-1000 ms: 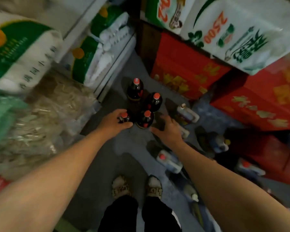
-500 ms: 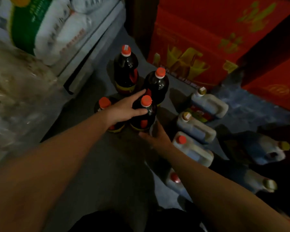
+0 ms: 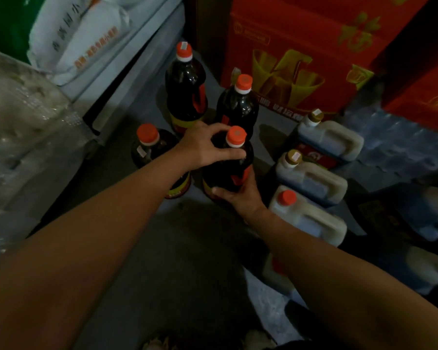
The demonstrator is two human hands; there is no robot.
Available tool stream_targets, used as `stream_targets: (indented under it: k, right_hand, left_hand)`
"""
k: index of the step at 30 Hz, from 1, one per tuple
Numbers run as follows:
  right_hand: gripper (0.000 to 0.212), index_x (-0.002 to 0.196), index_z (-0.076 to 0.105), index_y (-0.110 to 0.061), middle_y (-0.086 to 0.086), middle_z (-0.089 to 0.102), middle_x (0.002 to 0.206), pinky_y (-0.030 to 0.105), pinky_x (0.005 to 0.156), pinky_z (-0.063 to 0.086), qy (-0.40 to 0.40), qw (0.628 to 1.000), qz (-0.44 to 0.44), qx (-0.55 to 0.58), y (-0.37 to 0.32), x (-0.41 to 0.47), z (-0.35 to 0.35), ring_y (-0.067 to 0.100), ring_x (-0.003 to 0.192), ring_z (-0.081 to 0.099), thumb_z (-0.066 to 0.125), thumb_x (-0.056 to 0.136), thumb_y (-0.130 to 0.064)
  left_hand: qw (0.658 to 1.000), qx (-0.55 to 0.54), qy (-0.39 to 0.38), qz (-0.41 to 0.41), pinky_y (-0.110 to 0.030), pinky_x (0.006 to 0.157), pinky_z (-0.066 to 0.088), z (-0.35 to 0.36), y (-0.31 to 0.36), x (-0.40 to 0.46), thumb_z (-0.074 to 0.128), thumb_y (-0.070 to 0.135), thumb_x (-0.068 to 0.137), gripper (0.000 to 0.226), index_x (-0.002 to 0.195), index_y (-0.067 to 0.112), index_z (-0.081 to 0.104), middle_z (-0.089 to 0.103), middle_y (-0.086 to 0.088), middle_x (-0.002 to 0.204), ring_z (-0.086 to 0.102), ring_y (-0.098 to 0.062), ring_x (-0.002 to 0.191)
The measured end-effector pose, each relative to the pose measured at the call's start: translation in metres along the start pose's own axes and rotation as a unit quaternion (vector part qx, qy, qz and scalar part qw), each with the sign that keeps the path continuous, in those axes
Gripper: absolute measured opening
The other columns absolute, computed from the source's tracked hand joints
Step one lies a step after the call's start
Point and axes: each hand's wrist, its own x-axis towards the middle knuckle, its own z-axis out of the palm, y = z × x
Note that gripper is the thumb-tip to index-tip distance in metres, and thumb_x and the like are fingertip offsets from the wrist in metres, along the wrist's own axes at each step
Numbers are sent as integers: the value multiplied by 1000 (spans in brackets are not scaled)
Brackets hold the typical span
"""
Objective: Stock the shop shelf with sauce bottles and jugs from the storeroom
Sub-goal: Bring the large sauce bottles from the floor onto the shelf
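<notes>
Gripping the nearest sauce bottle (image 3: 229,170), left hand (image 3: 205,147) clamped round its neck, right hand (image 3: 240,198) cupped against its base, three more bottles (image 3: 186,89) behind it, jugs (image 3: 311,178) to its right, red cartons (image 3: 299,51) beyond.

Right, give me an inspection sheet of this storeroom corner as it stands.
Surface: grey concrete floor, dim light.
Job's things: four dark sauce bottles with orange caps; nearest bottle held in both hands; three jugs lined up on its right.
Clutter: clear plastic bag at left.
Grippers: left hand fingers round the bottle's shoulder; right hand cups its lower body.
Cables: nothing seen.
Surroundings: red cartons behind, white sacks on the left shelving.
</notes>
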Motion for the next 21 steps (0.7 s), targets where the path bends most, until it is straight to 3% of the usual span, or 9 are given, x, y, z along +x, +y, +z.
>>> stream_targets:
  k: [3, 6, 10, 13, 16, 21]
  right_hand:
    - [113, 158, 16, -33, -16, 37, 150, 37, 119, 32, -13, 1000, -4, 16, 0, -2, -4, 4, 138, 35, 91, 73, -28]
    - [109, 159, 17, -28, -11, 41, 149, 32, 115, 34, -20, 998, 12, 50, -2, -5, -7, 3, 132, 38, 87, 77, -26]
    - [104, 158, 21, -32, -7, 41, 155, 37, 117, 35, -11, 996, 28, 81, -3, -5, -5, 10, 139, 40, 86, 78, -34]
    - [99, 157, 26, -32, -8, 45, 151, 33, 115, 37, -14, 996, 24, 84, -3, -4, -6, 6, 133, 43, 85, 78, -38]
    - [107, 156, 29, -34, -9, 48, 151, 41, 118, 38, -24, 996, 23, 87, -2, -8, -6, 11, 137, 45, 88, 68, -51]
    - [85, 150, 42, -31, -6, 55, 146, 44, 115, 41, -33, 991, 56, 115, -11, -16, -6, 16, 135, 49, 82, 77, -49]
  left_hand:
    - [992, -124, 7, -22, -41, 110, 40, 9, -3, -8, 81, 71, 55, 88, 132, 40, 52, 49, 5, 141, 45, -18, 133]
    - [976, -217, 17, -28, -24, 99, 39, 19, -8, -17, 83, 39, 75, 67, 134, 32, 50, 50, 8, 139, 44, -12, 130]
    - [975, -219, 26, -32, -31, 106, 38, 18, -2, -17, 84, 44, 71, 71, 134, 33, 52, 51, 7, 142, 44, -12, 133]
    - [975, -217, 36, -35, -28, 102, 37, 17, -1, -17, 85, 43, 71, 68, 130, 32, 53, 52, 9, 139, 43, -9, 129]
    - [973, -217, 57, -48, -32, 105, 41, 19, 0, -21, 86, 46, 68, 68, 127, 32, 55, 54, 8, 137, 47, -12, 128]
    - [958, -241, 99, -118, -40, 100, 50, 17, 13, -25, 79, 77, 50, 92, 127, 31, 61, 64, 7, 125, 61, -18, 115]
